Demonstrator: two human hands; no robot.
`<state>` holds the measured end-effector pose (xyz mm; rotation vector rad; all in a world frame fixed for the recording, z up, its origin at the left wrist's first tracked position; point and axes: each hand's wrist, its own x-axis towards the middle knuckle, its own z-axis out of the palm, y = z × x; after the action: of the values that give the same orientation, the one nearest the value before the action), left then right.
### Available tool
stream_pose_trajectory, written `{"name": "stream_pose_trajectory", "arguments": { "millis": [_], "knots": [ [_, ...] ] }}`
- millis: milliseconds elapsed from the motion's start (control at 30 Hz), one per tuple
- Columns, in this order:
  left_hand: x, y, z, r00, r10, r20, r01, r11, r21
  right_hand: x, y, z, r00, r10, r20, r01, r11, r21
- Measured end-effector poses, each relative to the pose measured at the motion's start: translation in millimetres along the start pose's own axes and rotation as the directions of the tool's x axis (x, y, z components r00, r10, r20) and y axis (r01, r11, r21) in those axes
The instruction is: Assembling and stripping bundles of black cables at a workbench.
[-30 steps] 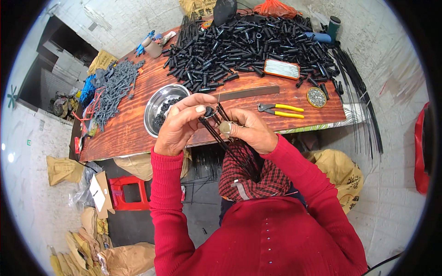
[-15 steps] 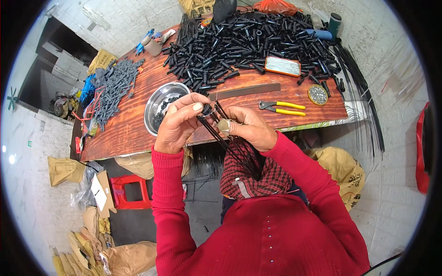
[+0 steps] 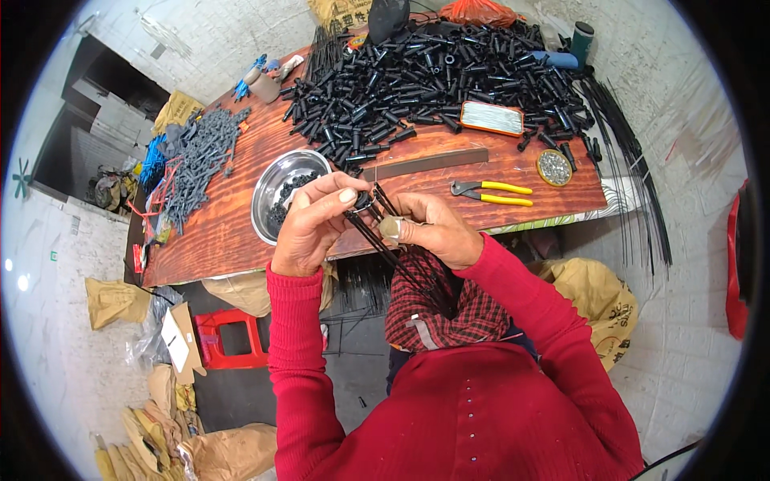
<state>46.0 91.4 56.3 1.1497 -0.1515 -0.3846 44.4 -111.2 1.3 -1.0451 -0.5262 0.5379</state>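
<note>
My left hand (image 3: 309,228) is closed, thumb and fingers pinching a small round black part (image 3: 363,200) above the near table edge. Close beside it, my right hand (image 3: 437,231) is closed on thin black rods (image 3: 381,250), and its thumb wears a tan covering. The rods slant from between my hands down onto the checked cloth (image 3: 411,309) over my lap. Just left of my hands stands a steel bowl (image 3: 261,210) with small black pieces (image 3: 290,191) in it. How the rods meet the round part is too small to tell.
A wide heap of black tubes (image 3: 449,68) covers the table's back. Yellow-handled pliers (image 3: 501,192), a brown bar (image 3: 429,164), an orange-rimmed tray (image 3: 492,119) and a round tub (image 3: 553,167) lie right. Grey parts (image 3: 196,160) pile left. A red stool (image 3: 210,321) stands below.
Both hands keep almost the same pose, close together, with the round part and the rods still held. The whole view has shifted slightly.
</note>
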Motion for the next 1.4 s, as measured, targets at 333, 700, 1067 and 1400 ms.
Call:
{"name": "stream_pose_trajectory", "arguments": {
  "millis": [333, 700, 1067, 1400],
  "knots": [
    [-1.1, 1.2, 1.0, 1.0, 0.025, 0.002, -0.026, 0.998, 0.052, 0.4, 2.0, -3.4, 0.999, 0.034, 0.034, -0.036, 0.997, 0.061],
    [-9.9, 9.6, 6.0, 0.989, 0.126, -0.082, -0.085, 0.92, 0.383, 3.8, 10.1, -12.6, 0.999, 0.032, 0.04, -0.036, 0.995, 0.093],
    [-12.9, 1.1, 20.9, 0.974, 0.222, -0.054, -0.179, 0.888, 0.424, -1.0, 2.0, -4.5, 0.998, 0.035, -0.05, -0.032, 0.997, 0.07],
    [-9.4, -11.0, 27.0, 0.951, 0.296, -0.089, -0.247, 0.902, 0.353, -3.3, 3.3, -17.1, 0.997, 0.08, 0.014, -0.081, 0.994, 0.07]
  ]
}}
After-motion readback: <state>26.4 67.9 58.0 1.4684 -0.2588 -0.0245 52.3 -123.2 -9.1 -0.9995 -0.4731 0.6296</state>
